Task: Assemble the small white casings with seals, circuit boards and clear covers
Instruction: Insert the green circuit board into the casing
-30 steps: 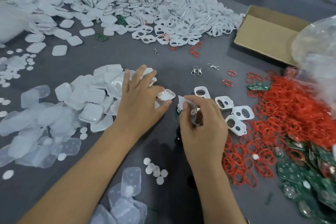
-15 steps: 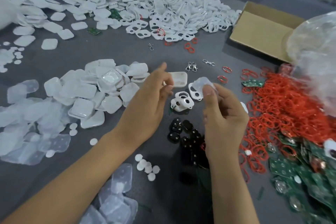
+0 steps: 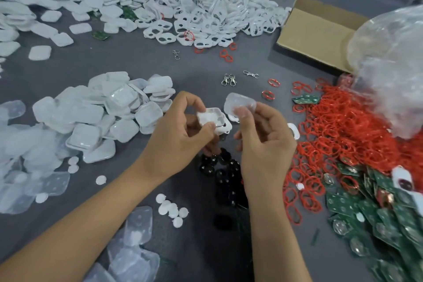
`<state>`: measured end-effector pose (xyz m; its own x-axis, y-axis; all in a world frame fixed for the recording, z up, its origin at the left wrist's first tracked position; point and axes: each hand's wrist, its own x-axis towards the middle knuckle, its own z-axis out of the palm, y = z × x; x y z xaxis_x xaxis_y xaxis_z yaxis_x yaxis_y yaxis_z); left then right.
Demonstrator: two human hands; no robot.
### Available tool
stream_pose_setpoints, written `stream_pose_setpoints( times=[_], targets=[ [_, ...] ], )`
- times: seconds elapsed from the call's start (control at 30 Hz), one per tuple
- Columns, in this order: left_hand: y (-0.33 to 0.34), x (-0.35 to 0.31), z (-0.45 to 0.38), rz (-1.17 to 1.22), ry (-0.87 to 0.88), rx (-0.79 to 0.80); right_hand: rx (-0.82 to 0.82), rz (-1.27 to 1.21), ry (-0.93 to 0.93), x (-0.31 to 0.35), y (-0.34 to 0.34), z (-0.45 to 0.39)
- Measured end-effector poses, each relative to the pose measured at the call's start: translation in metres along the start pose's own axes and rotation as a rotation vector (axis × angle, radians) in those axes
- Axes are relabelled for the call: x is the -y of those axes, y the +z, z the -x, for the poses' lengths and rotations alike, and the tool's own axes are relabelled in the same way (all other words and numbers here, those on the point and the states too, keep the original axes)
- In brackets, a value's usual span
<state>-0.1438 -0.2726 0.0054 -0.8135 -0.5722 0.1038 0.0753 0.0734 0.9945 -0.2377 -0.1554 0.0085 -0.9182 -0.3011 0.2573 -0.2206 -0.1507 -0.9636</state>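
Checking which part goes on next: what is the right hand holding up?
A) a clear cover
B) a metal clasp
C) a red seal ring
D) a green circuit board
A: the right hand pinches a see-through clear cover beside the white casing that the left hand holds.

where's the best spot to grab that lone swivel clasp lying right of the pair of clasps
Pinch the swivel clasp across its narrow middle, coming straight down from above. It lies flat on the table, long axis running left to right, apart from the pair of clasps, so fingers fit on both long sides.
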Motion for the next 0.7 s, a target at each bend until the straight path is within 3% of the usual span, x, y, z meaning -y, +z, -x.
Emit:
stream_pose_setpoints(
  times=[0.23, 0.7],
  targets=[
    [0.0, 0.002, 0.0, -0.038, 0.002, 0.112, 0.092, 0.159, -0.097, -0.001, 0.002, 0.003],
    [-0.004, -0.001, 0.001, -0.184, 0.067, 0.122, 0.137, 0.201, 0.008, -0.009, 0.0, -0.001]
  ],
)
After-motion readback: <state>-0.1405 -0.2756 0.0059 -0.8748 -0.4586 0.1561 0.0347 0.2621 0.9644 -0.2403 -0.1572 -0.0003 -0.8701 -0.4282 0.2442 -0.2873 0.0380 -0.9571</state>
